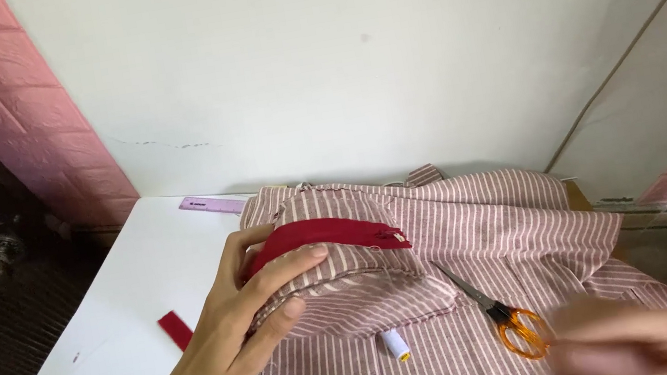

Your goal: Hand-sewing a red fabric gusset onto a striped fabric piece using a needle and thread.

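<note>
A folded piece of dusty-pink cotton fabric with thin white stripes (349, 287) lies on a larger heap of the same striped cloth on the white bench. A dark red zipper (328, 235) runs along its upper folded edge, closed, its pull end pointing right. The fabric's raw edges are frayed, and its stripes run slightly aslant to those of the cloth beneath

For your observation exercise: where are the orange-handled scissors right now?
In the head view, the scissors lie on the striped fabric, lower right, between the white thread spool and the blurred right hand.
</note>
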